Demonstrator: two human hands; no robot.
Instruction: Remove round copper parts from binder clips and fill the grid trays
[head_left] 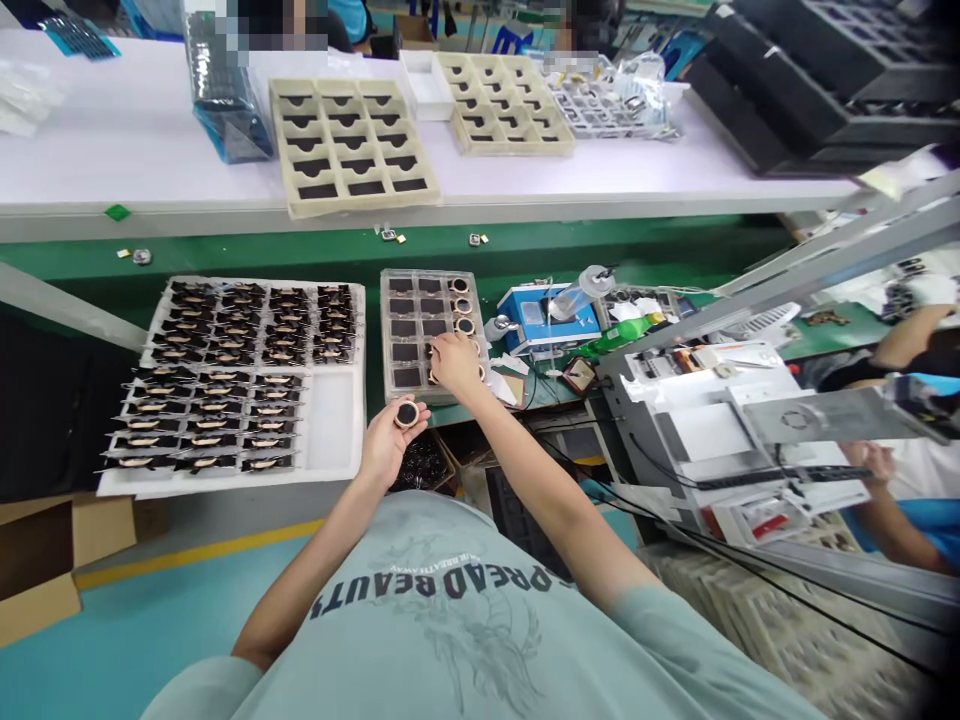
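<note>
My left hand (pixel 385 446) holds a round watch case (pixel 406 414) with a dark face and a rose-gold rim, flat side up, just off the front edge of a clear compartment tray (pixel 388 372). My right hand (pixel 456 366) reaches down into that tray, its fingers bent together over the middle column. A bit of gold rim shows beneath those fingertips, but whether they grip it is hidden. Along the tray's right column sit several similar round watch cases (pixel 464 326). Dark rectangular pads (pixel 403 328) fill the left column.
At left, a white foam tray (pixel 334 420) carries rows of black parts in clips. Right of the clear tray stand a blue box device (pixel 529 318) and a green bottle (pixel 622 334). Beige trays (pixel 352 150) lie on the shelf above. A co-worker's arm (pixel 889 510) is at far right.
</note>
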